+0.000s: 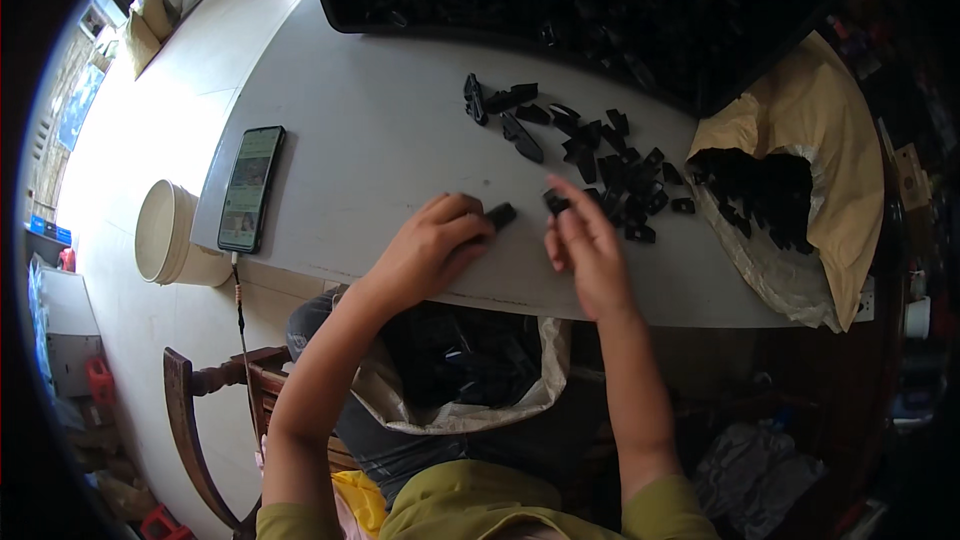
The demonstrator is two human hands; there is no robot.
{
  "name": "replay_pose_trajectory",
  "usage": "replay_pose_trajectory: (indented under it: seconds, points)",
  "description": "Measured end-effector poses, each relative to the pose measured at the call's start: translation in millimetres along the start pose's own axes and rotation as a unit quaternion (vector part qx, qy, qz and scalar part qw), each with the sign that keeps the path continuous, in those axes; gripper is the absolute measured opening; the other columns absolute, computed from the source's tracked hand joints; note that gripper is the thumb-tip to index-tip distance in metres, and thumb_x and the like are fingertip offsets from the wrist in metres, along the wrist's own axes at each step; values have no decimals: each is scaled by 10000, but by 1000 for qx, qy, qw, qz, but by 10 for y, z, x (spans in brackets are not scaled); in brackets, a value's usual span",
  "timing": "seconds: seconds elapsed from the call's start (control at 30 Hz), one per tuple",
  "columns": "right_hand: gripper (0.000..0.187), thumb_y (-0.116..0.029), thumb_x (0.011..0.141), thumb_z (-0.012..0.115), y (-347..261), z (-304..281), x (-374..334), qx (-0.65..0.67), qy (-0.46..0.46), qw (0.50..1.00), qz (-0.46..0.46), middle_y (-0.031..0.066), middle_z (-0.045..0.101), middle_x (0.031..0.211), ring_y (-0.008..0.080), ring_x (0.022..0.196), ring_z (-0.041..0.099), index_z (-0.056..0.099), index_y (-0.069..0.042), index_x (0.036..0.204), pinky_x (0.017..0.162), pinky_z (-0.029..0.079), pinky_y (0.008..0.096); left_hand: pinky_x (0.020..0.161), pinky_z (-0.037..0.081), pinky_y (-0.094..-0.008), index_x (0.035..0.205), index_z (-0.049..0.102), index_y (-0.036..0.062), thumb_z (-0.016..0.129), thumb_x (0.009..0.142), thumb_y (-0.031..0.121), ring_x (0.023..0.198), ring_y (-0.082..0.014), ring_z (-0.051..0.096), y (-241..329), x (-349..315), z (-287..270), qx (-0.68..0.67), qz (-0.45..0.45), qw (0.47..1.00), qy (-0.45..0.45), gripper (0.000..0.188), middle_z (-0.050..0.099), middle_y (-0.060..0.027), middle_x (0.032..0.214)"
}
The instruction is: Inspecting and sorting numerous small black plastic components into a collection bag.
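Observation:
My left hand [440, 240] rests on the grey table [370, 130] and pinches a small black plastic part [500, 215] at its fingertips. A little to the right, my right hand [585, 245] holds another small black part [556, 202] between thumb and fingers. The two parts are a short gap apart. Just beyond my right hand lies a loose pile of several black plastic parts [600, 155], spread toward the right.
A tan sack [800, 110] holding black parts lies open at the right. A black crate [600, 0] sits at the table's far edge. A smartphone [251, 188] with a cable lies at the left. A bag [460, 370] of parts rests on my lap. A white bucket [165, 235] and a wooden chair [200, 410] are on the floor.

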State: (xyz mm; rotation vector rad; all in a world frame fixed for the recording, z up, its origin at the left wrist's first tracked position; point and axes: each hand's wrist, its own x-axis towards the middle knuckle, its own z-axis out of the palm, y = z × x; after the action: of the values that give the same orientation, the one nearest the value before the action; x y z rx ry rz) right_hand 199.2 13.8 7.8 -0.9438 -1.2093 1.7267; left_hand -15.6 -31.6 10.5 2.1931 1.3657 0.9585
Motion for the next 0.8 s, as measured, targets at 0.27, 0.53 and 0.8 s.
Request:
replay_pose_trajectory:
  seconds: [0.27,0.53,0.8]
  points:
    - [285,-113,807,727,81,22,-53,-404,-67,891,-196,106,653,902,216,687,628,660,2,1059,645,508,308,821,516,-354,957,639,21,730,704,-11,929,-292,650,-4,-64,6,-150,-109,983,-5,270,647,-128,998]
    - [266,-95,698,786,-23,59,-81,-505,-99,823,-239,70,600,835,216,733,617,699,0,930,644,500,319,821,519,-356,891,668,3,750,686,5,929,-281,658,-117,-34,16,-175,-39,983,-38,220,683,-119,975]
    - [220,-35,764,697,-144,-203,89,-627,51,698,-342,51,621,916,227,830,603,700,-41,984,679,509,328,815,512,-381,995,658,19,697,740,35,857,-297,627,-88,216,-151,-87,-38,994,-46,258,656,-107,939]
